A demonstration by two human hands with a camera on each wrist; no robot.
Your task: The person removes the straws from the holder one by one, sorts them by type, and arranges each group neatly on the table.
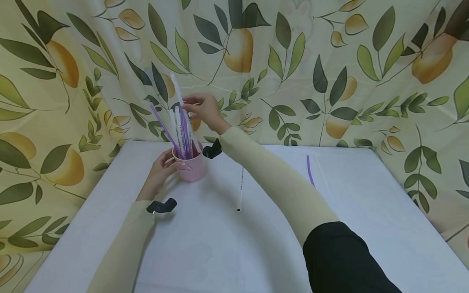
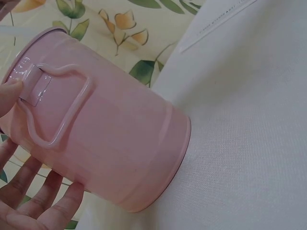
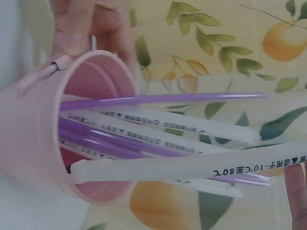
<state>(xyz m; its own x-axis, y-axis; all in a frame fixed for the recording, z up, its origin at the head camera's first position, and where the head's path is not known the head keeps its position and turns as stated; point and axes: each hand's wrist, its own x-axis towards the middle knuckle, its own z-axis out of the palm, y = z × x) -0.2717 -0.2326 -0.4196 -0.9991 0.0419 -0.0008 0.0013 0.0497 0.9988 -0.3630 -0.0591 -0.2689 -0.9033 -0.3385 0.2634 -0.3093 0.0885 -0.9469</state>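
Note:
A small pink bucket (image 1: pixel 193 171) stands near the back left of the table, full of purple straws (image 1: pixel 163 124) and white paper-wrapped straws with black print. My left hand (image 1: pixel 158 174) grips it from the left side. In the left wrist view the thumb (image 2: pixel 8 96) presses by the wire handle (image 2: pixel 87 93) and the fingers lie along the wall. Above the bucket, my right hand (image 1: pixel 206 110) pinches one wrapped white straw (image 3: pixel 192 167) high up. That straw's lower end sits at the bucket's mouth, in front of the other straws.
On the white table (image 1: pixel 205 244), a wrapped white straw (image 1: pixel 240 191) lies near the middle, partly under my right forearm. Farther right lies a purple straw (image 1: pixel 310 171). A curtain (image 1: pixel 234 106) printed with fruit and leaves hangs right behind the table's back edge.

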